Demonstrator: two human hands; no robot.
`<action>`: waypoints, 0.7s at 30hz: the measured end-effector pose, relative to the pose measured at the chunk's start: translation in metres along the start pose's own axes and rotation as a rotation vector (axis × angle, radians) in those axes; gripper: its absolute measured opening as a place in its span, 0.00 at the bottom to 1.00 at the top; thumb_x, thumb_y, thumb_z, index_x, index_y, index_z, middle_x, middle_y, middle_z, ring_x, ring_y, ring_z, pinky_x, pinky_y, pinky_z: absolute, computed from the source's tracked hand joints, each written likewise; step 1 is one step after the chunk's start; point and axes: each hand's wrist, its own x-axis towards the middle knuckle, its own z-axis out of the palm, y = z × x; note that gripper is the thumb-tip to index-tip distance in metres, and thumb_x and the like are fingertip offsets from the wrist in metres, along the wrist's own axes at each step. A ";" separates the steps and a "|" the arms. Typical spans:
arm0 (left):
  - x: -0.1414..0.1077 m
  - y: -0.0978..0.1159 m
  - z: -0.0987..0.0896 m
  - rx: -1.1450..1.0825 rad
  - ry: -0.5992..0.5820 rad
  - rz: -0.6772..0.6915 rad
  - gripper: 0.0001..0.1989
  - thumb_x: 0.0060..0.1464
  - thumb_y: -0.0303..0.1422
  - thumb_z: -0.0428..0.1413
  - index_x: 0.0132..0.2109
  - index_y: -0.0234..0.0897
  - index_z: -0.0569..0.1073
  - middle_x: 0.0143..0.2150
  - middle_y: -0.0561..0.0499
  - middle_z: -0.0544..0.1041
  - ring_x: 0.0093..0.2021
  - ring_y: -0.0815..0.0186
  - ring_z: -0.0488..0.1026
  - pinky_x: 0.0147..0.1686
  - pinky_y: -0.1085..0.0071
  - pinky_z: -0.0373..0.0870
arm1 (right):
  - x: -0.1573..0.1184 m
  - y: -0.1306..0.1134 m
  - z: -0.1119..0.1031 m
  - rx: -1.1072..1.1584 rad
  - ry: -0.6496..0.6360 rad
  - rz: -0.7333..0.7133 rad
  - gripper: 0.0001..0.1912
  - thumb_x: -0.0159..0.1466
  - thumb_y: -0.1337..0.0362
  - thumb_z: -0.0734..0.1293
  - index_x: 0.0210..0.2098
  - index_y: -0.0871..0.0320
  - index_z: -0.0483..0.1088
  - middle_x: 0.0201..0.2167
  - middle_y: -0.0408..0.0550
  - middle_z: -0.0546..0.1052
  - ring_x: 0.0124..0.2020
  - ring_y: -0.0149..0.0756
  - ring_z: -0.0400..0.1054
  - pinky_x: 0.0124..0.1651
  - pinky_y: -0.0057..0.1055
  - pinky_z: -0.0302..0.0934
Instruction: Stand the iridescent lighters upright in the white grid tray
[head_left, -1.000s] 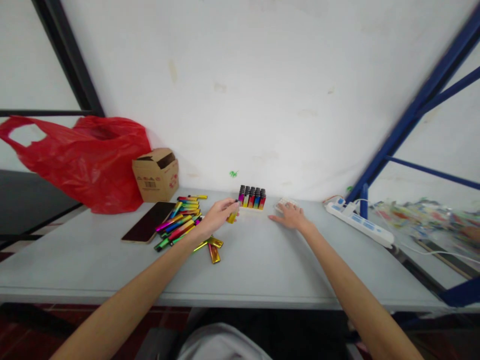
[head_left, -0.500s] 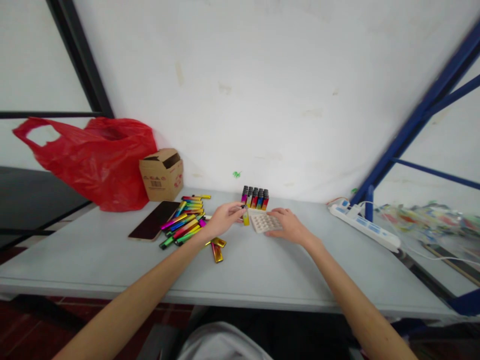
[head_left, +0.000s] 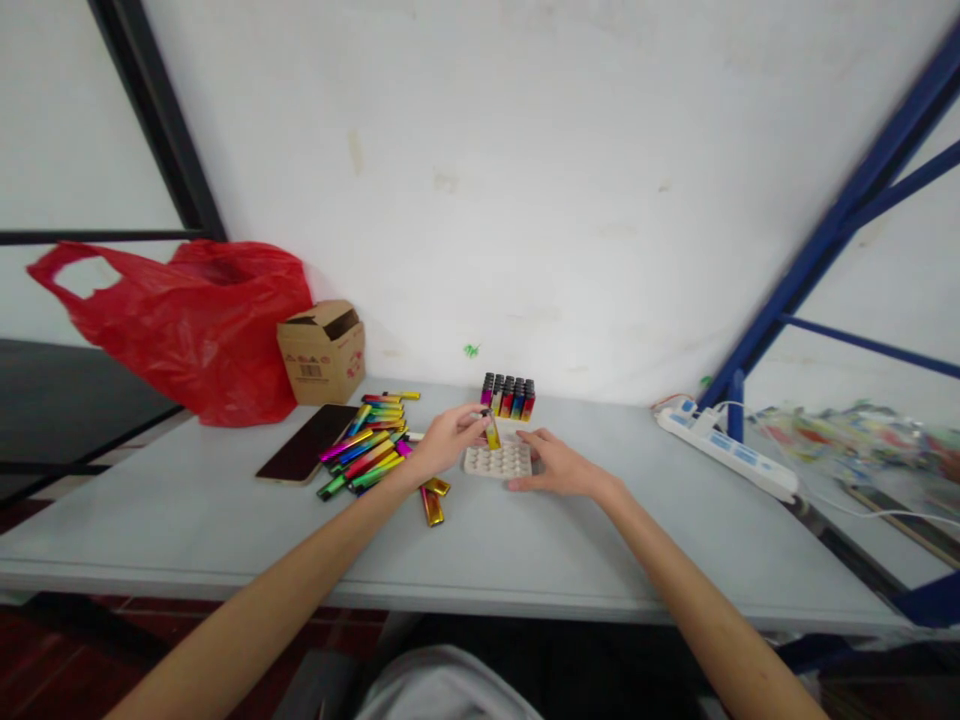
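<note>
Pinched in my left hand is a yellow lighter, tilted above a pale tray with rows of small cups. My right hand has its thumb and fingers apart at the tray's right edge, touching it or very near. Behind the tray, an upright block of lighters with black tops stands by the wall. Left of my left hand lies a loose pile of shiny coloured lighters, with a few gold ones nearer the front.
A dark phone lies left of the pile. Behind it are an open cardboard box and a red plastic bag. A white power strip runs along the right side by a blue metal frame.
The pale tray has moved left, under the lighter, and lies straighter. My right hand has moved left with it. The lighter in my left hand has tilted.
</note>
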 end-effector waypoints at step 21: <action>0.037 -0.005 0.036 0.550 -0.227 0.200 0.17 0.63 0.41 0.54 0.53 0.36 0.73 0.42 0.45 0.84 0.43 0.59 0.80 0.46 0.66 0.73 | -0.006 0.028 0.008 -0.008 0.217 -0.110 0.36 0.52 0.44 0.78 0.54 0.57 0.73 0.51 0.56 0.74 0.53 0.50 0.68 0.60 0.47 0.61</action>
